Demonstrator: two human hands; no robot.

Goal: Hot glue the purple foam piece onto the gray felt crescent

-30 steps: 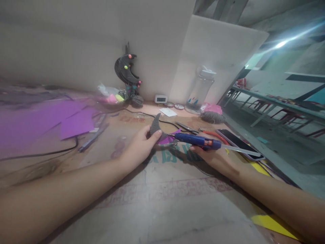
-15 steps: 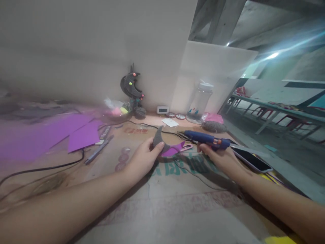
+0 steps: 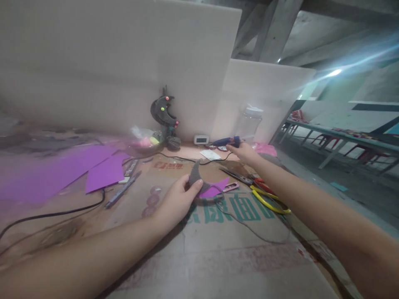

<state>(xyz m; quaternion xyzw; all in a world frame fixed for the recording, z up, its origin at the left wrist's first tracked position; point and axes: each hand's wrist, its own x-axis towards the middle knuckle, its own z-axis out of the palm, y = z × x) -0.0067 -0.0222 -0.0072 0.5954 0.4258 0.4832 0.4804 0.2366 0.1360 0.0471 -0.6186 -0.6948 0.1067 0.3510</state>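
My left hand pinches a crescent, purple at one end and wrapped in grey yarn over the rest. A loose strand of grey yarn trails from it over the cardboard. Farther back, my right hand is closed round a blue glue gun, its nozzle pointing left. Beyond the crescent lies a pink cutter. Scissors and yellow-handled pliers rest under my right forearm, partly covered by it.
A dark crescent ornament with coloured beads stands by the white board. Near it are a small digital clock, a bowl of bright pieces and a clear bottle. Purple sheets, a pen and a black cable lie left.
My right hand has carried the glue gun away from the crescent to the back of the table, beside the bottle. The scissors and pliers are now uncovered. My left hand stays on the crescent.
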